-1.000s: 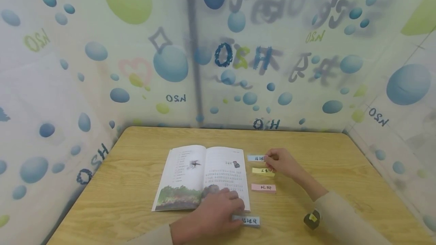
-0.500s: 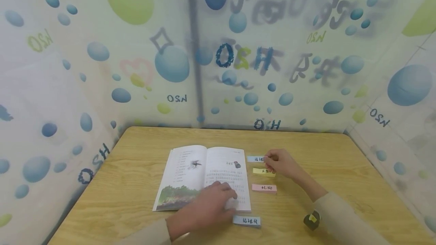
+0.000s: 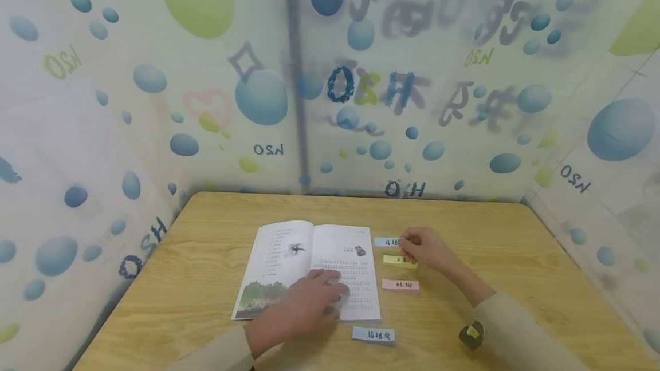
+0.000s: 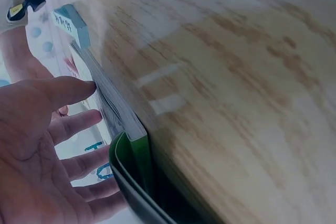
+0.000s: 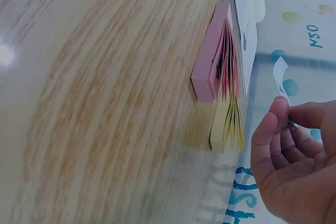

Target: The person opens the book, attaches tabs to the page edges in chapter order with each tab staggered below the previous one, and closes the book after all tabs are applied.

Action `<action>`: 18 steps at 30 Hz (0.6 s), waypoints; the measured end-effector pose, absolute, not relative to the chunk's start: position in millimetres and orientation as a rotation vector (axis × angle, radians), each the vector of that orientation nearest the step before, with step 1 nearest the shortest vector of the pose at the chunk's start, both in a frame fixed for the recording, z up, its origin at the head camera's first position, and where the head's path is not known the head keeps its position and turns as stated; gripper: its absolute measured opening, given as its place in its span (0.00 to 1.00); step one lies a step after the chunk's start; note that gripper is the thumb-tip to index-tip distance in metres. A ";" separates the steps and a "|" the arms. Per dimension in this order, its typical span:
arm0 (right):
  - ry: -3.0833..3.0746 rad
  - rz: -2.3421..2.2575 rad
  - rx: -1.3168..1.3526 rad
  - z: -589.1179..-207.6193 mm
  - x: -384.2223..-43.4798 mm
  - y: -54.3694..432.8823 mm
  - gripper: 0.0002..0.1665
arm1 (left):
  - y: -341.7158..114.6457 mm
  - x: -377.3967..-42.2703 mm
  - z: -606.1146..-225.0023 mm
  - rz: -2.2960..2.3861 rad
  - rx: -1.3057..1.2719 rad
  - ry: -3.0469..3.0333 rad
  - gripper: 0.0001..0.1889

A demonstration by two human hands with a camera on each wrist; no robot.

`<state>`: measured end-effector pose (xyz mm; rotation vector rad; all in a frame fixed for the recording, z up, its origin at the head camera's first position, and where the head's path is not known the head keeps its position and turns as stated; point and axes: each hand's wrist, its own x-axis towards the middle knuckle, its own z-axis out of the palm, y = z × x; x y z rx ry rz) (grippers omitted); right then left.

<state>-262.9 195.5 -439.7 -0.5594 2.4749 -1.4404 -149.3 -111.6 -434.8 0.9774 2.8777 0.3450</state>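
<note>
An open book (image 3: 281,262) lies on the wooden table, with printed text and small pictures on its pages. My left hand (image 3: 308,302) is spread over the lower part of the book near the fold. Its fingers look mostly straight in the left wrist view; whether they press the page I cannot tell. Between thumb and fingertips, my right hand (image 3: 428,249) pinches a thin pale-blue sticky note strip (image 5: 281,72) with handwriting on it. Beneath that hand sits a yellow sticky note pad (image 5: 224,129), and nearer the front a pink sticky note pad (image 3: 401,285). Both pads fan out in the right wrist view.
A blue sticky note pad (image 3: 373,335) with handwriting lies below the book's lower right corner. A dark band with a yellow patch (image 3: 471,334) is on the right sleeve. Printed curtains (image 3: 247,170) enclose the table (image 3: 180,279) at the back and sides.
My left hand has slid left across the book, away from the blue pad, uncovering that pad and more of the right page. The right hand has stayed nearly still, still pinching the strip.
</note>
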 end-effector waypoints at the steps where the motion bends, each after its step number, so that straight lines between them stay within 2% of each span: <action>1: 2.477 -1.440 -0.556 -440.2 -262.9 195.5 0.11 | -111.5 -149.1 -434.5 0.343 0.978 2.878 0.21; 18: 2.504 -1.428 -0.501 -440.9 -263.2 186.6 0.10 | -111.0 -148.2 -435.8 0.300 0.964 2.898 0.21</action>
